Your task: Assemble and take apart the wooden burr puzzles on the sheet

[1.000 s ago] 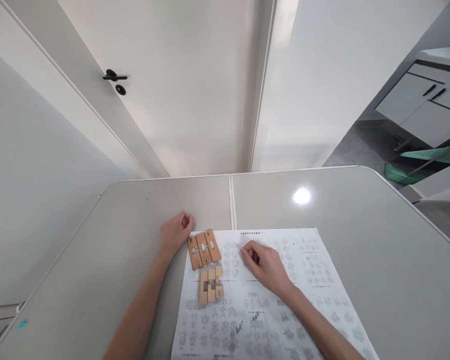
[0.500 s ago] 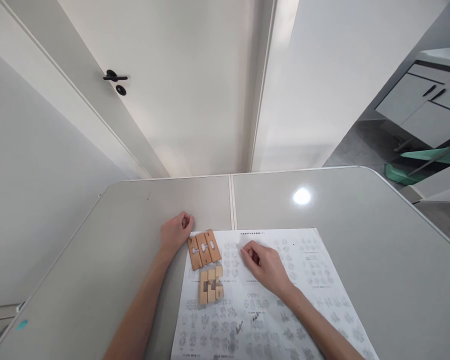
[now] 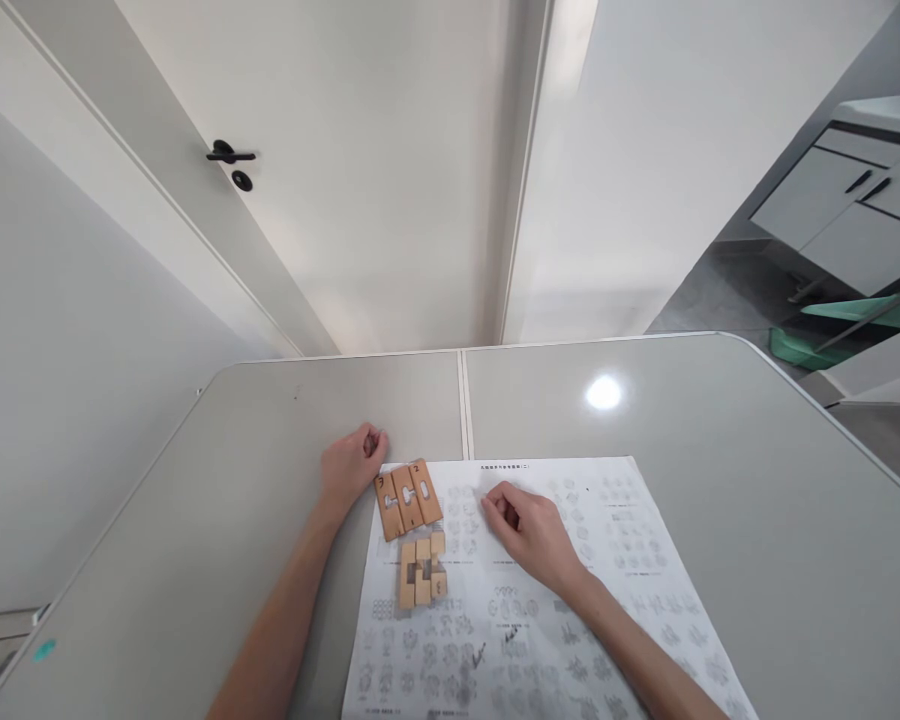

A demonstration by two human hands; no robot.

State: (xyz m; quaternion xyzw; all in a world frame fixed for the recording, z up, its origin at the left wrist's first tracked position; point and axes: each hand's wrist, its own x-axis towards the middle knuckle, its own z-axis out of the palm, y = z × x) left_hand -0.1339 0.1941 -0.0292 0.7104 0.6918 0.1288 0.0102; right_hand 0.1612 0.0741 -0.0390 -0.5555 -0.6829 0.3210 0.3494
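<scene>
1. A printed sheet (image 3: pixel 615 545) lies on the smooth grey worktop (image 3: pixel 255 470). A white door (image 3: pixel 330 150) stands beyond the far edge.
2. Three flat wooden slabs (image 3: pixel 409 498), slotted and pen-numbered, lie side by side at the sheet's far left corner. Pale notched blocks (image 3: pixel 422 572) sit just nearer.
3. The left hand (image 3: pixel 352 468) rests loosely fisted and empty, just left of the slabs. The right hand (image 3: pixel 529 525), curled and empty, rests on the sheet to their right.

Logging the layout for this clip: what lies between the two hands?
In the head view, three numbered wooden pieces lie between the left hand and right hand, on the printed sheet.
</scene>
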